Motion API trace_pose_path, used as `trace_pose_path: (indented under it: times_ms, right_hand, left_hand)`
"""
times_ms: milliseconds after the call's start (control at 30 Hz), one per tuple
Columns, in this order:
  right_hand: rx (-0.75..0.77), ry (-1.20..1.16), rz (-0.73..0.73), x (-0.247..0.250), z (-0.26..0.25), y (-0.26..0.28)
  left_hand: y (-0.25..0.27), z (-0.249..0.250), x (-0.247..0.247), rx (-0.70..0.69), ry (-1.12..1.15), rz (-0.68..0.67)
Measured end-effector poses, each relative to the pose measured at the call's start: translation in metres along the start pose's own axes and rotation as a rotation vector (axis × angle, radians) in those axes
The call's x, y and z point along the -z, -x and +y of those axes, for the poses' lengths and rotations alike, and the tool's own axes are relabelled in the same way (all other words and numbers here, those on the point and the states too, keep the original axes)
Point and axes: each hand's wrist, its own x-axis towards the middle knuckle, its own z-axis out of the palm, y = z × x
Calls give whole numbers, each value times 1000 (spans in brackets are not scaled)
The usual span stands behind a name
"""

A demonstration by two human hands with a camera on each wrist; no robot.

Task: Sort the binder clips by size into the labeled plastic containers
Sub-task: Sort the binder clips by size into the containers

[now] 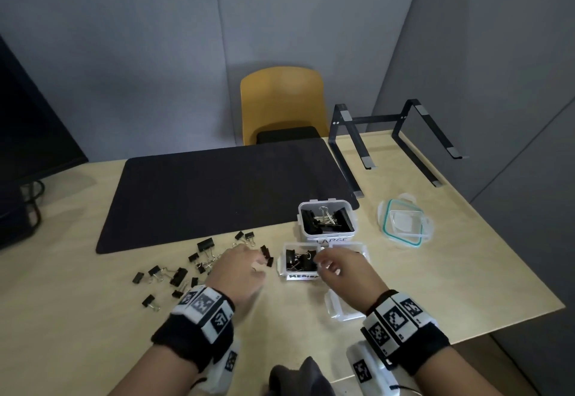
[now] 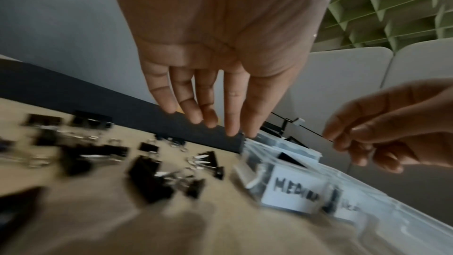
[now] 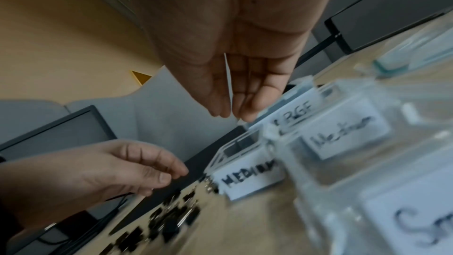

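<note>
Binder clips [image 1: 183,271] scattered loose on counter [image 1: 435,271] beside black mat [image 1: 217,190], left of labelled containers. LARGE container [image 1: 326,218] behind MEDIUM container [image 1: 298,260], both holding clips. Left hand [image 1: 239,271] over clip pile, grip spread, fingers [image 2: 208,104] straight, empty. Right hand [image 1: 345,271] above containers, grip loosely curled, empty.

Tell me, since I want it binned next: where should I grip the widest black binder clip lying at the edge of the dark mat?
Pinch the widest black binder clip across its black body from above, probably; its wire handles point toward you, lying low on the table.
</note>
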Motion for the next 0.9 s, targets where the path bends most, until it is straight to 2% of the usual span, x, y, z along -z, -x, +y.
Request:
trace_pose_path:
  times_ms: [267, 400, 533, 700, 900]
  right_hand:
    - [21, 16, -186, -62, -39, -6]
    - [4, 30, -225, -88, -51, -15]
    - [-7, 33, -228, -108, -63, -28]
    - [-41, 131, -183, -124, -73, -43]
    - [-64, 295, -169, -130, -75, -48]
  left_hand:
    - [26, -60, 16, 162, -52, -117]
    - [37, -72, 14, 186, -31, -202]
    - [42, -79, 9, 144, -71, -238]
    - [36, -84, 4, 71, -89, -207]
    - [34, -90, -2, 8, -83, -100]
